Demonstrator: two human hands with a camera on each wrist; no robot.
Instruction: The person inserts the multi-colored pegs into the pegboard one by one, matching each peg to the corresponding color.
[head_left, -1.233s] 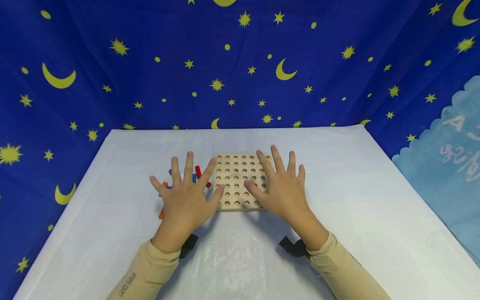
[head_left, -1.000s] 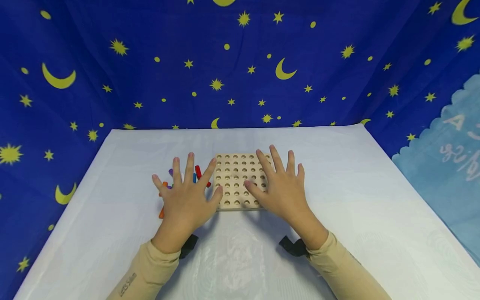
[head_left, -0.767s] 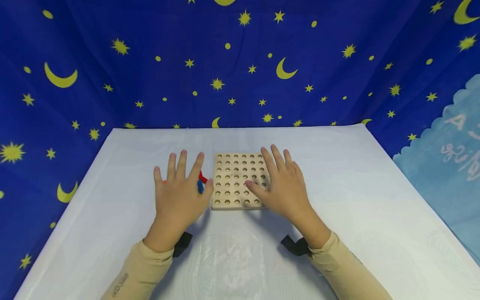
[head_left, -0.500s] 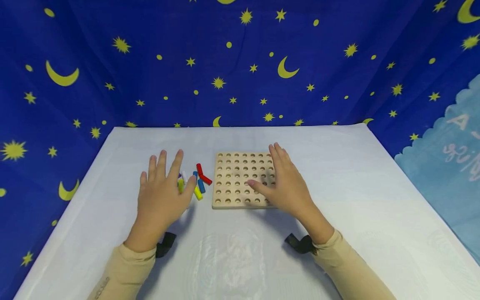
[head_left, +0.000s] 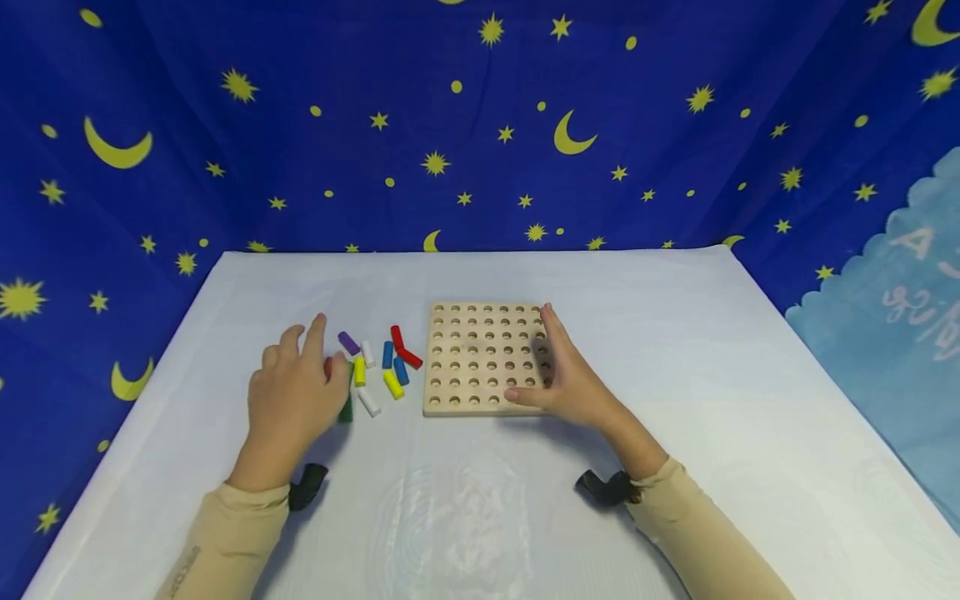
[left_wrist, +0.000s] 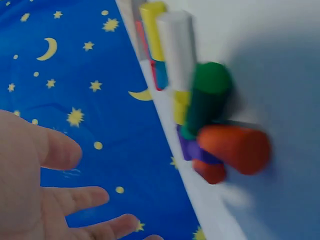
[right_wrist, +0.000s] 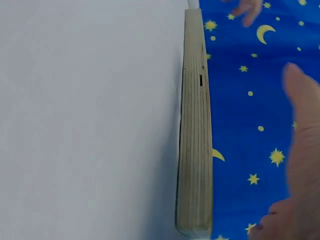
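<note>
In the head view, a square wooden pegboard (head_left: 463, 412) with rows of round holes lies mid-table. My right hand (head_left: 581, 390) is at its right side, thumb and fingers spread around the front right corner; contact cannot be told. The right wrist view shows the board's layered edge (right_wrist: 196, 130) apart from the thumb. My left hand (head_left: 295, 402) is over the left part of a group of coloured pegs, fingers slightly bent, nothing held. A green peg (left_wrist: 207, 97) and an orange peg (left_wrist: 235, 147) show near it in the left wrist view. Some pegs are partly hidden.
Between left hand and board lie purple (head_left: 348, 342), red (head_left: 410, 358), blue (head_left: 401, 371), yellow (head_left: 393, 384) and white pegs (head_left: 369, 402). A white cloth covers the table (head_left: 480, 500). A blue star-patterned curtain (head_left: 337, 150) rises behind.
My left hand has moved left off the board's edge, uncovering several pegs, and its fingers have bent. My right hand has shifted slightly right, its thumb lower towards the board's front.
</note>
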